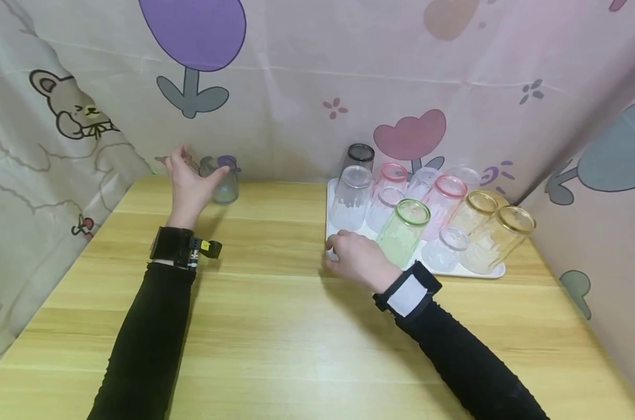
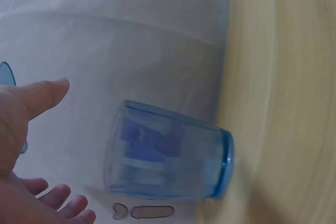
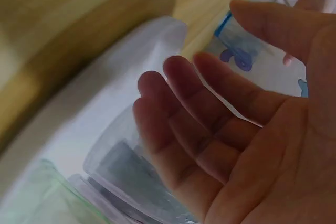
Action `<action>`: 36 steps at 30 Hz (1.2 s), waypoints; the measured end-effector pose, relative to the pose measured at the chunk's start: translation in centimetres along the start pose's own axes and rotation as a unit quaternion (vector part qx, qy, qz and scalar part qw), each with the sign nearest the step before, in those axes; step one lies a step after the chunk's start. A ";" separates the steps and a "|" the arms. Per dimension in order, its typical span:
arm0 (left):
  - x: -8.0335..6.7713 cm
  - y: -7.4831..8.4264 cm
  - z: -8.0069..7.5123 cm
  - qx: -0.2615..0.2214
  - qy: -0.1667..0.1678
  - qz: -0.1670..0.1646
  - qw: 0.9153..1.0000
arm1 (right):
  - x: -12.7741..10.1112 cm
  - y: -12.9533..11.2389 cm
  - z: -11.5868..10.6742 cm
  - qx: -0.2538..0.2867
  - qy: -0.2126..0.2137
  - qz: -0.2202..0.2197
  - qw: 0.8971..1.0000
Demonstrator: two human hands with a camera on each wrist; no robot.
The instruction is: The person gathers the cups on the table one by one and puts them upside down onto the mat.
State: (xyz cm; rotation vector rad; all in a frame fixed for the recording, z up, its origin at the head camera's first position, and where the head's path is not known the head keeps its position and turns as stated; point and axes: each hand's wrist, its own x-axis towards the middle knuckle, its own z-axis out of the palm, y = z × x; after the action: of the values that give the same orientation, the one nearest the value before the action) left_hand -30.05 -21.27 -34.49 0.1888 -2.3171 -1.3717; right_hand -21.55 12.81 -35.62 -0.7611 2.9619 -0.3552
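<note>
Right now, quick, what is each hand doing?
Left hand: open, beside the blue cup, not gripping it.
Right hand: open, holding nothing, at the white tray.

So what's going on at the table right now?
A person is working with upturned glasses on a wooden table. The left hand is open beside a blue glass standing alone at the far edge, not gripping it. The right hand is open at the near left corner of a white tray crowded with glasses, next to a green glass.
</note>
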 end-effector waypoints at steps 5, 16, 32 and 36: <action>0.2 -1.0 0.0 0.002 -0.016 -0.022 1.000 | 0.1 0.3 0.7 -0.002 -0.005 0.015 1.000; 1.1 -2.6 0.7 0.013 -0.101 -0.097 0.990 | 0.1 0.9 1.1 -0.015 0.002 0.016 1.000; 1.5 -3.2 1.0 -0.002 -0.124 -0.117 0.985 | 0.2 0.5 0.8 -0.030 0.001 0.025 0.999; 1.5 -3.1 1.1 0.001 -0.122 -0.115 0.986 | 0.1 0.5 0.9 -0.024 0.003 0.025 0.999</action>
State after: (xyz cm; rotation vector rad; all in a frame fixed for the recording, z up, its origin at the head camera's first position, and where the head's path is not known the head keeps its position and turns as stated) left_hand -32.20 -22.43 -37.22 0.3128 -2.5627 -1.5802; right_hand -21.75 13.06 -36.63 -0.6916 2.9981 -0.2838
